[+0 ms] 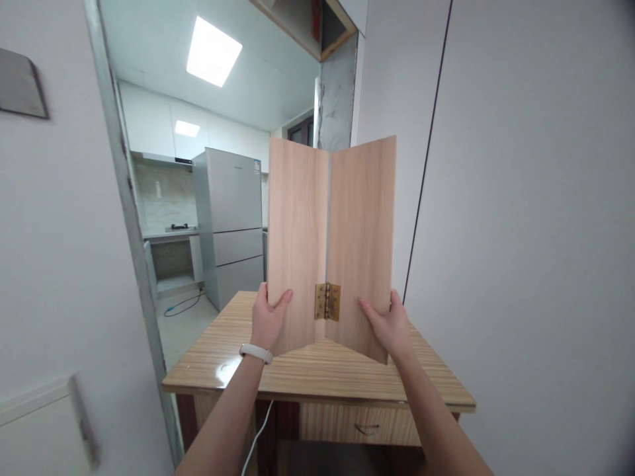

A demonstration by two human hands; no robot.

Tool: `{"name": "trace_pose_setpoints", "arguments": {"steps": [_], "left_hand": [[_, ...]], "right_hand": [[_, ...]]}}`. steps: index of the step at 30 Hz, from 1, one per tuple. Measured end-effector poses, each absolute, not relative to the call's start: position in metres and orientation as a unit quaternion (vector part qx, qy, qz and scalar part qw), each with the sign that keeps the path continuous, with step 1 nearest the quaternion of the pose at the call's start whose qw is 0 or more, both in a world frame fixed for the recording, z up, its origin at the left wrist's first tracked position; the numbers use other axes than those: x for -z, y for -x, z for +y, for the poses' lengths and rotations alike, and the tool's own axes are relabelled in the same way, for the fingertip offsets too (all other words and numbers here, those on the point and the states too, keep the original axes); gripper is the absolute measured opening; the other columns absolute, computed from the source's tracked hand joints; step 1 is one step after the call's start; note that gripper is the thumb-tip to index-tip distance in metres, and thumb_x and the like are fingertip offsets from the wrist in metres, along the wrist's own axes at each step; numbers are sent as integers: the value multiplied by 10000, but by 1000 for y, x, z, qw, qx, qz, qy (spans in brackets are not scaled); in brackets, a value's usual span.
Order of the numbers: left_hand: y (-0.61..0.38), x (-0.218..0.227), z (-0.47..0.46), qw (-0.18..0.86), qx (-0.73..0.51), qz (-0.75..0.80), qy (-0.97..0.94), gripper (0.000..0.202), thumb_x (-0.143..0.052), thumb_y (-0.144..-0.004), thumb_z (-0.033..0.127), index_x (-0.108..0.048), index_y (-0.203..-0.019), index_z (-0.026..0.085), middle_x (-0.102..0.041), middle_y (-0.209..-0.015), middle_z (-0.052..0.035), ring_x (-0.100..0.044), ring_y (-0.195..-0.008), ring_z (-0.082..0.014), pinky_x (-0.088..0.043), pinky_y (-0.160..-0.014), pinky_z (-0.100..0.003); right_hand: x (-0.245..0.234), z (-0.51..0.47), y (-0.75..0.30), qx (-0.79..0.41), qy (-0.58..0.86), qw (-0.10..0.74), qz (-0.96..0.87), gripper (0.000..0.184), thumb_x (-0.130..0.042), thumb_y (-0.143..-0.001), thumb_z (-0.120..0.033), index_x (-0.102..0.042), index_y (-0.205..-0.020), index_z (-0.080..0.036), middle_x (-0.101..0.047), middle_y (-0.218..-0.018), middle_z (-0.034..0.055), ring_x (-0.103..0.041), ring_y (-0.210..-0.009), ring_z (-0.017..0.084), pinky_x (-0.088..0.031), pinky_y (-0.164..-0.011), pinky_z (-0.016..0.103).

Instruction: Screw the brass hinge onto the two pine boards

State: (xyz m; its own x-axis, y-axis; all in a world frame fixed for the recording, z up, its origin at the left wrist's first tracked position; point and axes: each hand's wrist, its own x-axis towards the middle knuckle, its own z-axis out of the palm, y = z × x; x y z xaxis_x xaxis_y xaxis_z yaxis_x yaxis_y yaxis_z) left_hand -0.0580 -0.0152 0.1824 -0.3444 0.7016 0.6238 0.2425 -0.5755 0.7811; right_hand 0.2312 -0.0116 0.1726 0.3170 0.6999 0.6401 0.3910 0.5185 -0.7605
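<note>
Two light wood-grain boards, a left board [297, 231] and a right board [361, 231], stand upright above the table, angled to each other like a half-open book. A brass hinge [327, 302] joins them low on the seam, with a thin gap running up between the boards. My left hand [269, 317] grips the left board's outer edge, thumb on the front face and fingers hidden behind. At the opposite outer edge, my right hand [389, 324] holds the right board in the same way. A pale band [256, 353] circles my left wrist.
Below the boards is a wood-patterned table [208, 370] with a drawer [360, 424] and a white cable [258, 436] hanging at its front. White panels [520, 231] rise close on the right. Through the doorway stand a grey refrigerator [233, 205] and kitchen cabinets [149, 119].
</note>
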Motion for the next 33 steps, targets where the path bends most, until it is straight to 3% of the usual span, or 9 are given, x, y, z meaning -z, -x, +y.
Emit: {"name": "trace_pose_setpoints", "arguments": {"steps": [5,11,16,20,27,33], "left_hand": [[21,-172,-22,92,-691,493,-521,313,-649,-911,531,-541,-995,249,-731,-919,-45,-709,-836,-250,-486,-694,-307],[2,-166,-25,54,-680,523,-511,299,-594,-948,526,-535,-1069,260,-736,-1008,-83,-717,-917,-280,-479,-702,-313],[30,-171,-21,84,-680,493,-537,314,-642,-917,528,-532,-1025,254,-733,-952,-50,-710,-857,-255,-493,-710,-317],[62,-177,-16,133,-683,448,-561,340,-690,-880,511,-563,-1021,228,-731,-1033,-62,-701,-950,-253,-530,-799,-350],[85,-186,-18,259,-666,384,-585,480,-753,-815,519,-624,-1136,187,-734,-1145,-116,-701,-1044,-273,-572,-902,-428],[83,-180,-20,337,-656,357,-573,570,-788,-787,534,-641,-1204,175,-759,-1066,-130,-718,-1027,-289,-596,-901,-467]], "right_hand": [[-162,-18,-187,-23,583,609,-536,457,-614,-883,-626,-554,-1080,-218,-721,-910,97,-668,-795,285,-453,-632,336],[-152,-20,-155,40,635,568,-522,470,-471,-961,-639,-563,-1090,-196,-695,-844,107,-639,-709,275,-344,-595,311],[-157,-16,-184,-40,557,628,-542,457,-615,-884,-620,-553,-1099,-221,-722,-973,110,-672,-836,289,-476,-661,349],[-160,-6,-220,-126,483,659,-563,518,-771,-761,-578,-582,-1094,-230,-734,-1053,95,-692,-942,294,-565,-789,410],[-156,-7,-247,-238,423,657,-577,651,-821,-736,-516,-605,-1274,-220,-728,-1221,103,-700,-1088,309,-603,-890,477],[-147,-7,-254,-317,407,655,-553,717,-846,-695,-518,-591,-1286,-201,-744,-1199,123,-722,-1058,326,-618,-880,494]]}}
